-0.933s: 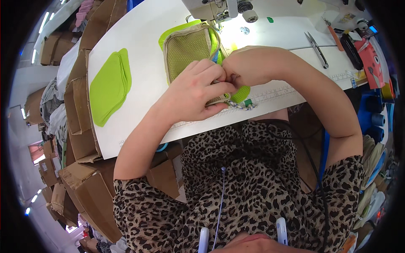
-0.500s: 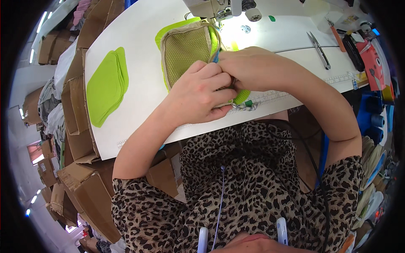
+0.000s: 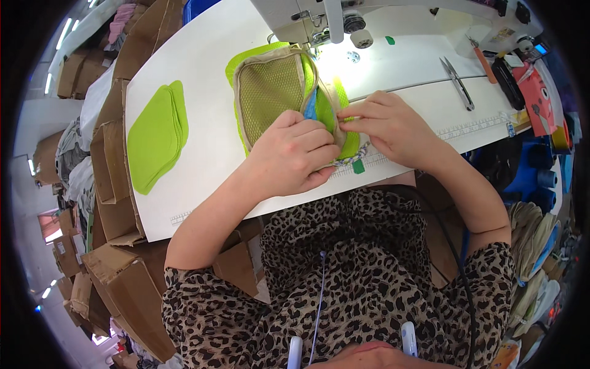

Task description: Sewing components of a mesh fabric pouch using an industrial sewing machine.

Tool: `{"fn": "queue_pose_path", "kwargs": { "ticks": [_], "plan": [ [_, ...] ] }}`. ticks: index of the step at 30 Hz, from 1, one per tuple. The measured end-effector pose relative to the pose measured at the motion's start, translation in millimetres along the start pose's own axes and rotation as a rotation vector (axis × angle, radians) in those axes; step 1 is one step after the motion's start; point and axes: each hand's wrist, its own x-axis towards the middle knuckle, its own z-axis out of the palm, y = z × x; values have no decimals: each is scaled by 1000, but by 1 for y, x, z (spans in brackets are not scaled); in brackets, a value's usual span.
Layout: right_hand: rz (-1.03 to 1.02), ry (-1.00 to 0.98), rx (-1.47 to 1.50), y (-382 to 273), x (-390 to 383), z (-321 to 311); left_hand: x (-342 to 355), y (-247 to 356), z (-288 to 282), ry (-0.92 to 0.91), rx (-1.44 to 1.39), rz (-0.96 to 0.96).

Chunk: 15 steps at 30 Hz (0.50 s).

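A sewn piece of tan mesh (image 3: 267, 86) with beige edging lies over lime-green fabric (image 3: 246, 56) under the sewing machine's needle area. My left hand (image 3: 295, 150) is closed with curled fingers on the near part of the mesh piece. From the right, my right hand (image 3: 396, 129) grips the beige edge of the same piece between its fingertips; its thumb is partly hidden. Between the hands, the piece gapes, showing green inside and a blue strip (image 3: 311, 106). A braided cord (image 3: 353, 161) trails beside my left fingertips, near a green tape mark (image 3: 359, 166).
The white sewing machine (image 3: 295, 24) stands at the far side, its lamp lit. A stack of lime-green cut pieces (image 3: 157, 138) lies at left. Thread snips (image 3: 458, 83), a black case (image 3: 507, 83) and a pink-red packet (image 3: 541, 101) are at right. Cardboard boxes (image 3: 126, 289) border the table's left.
My right hand has moved right, away from my left hand, drawing the beige edge aside so the green inside shows. My left hand has stayed nearly in place on the piece.
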Motion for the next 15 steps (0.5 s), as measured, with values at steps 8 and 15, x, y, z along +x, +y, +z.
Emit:
{"fn": "queue_pose_path", "kwargs": {
  "ticks": [8,15],
  "plan": [
    [-32,-25,-208,-17,0,-2,0,-2,1,6,-14,29],
    [-73,-80,-245,-26,5,-4,21,-28,-26,15,-25,-132]
  ]
}}
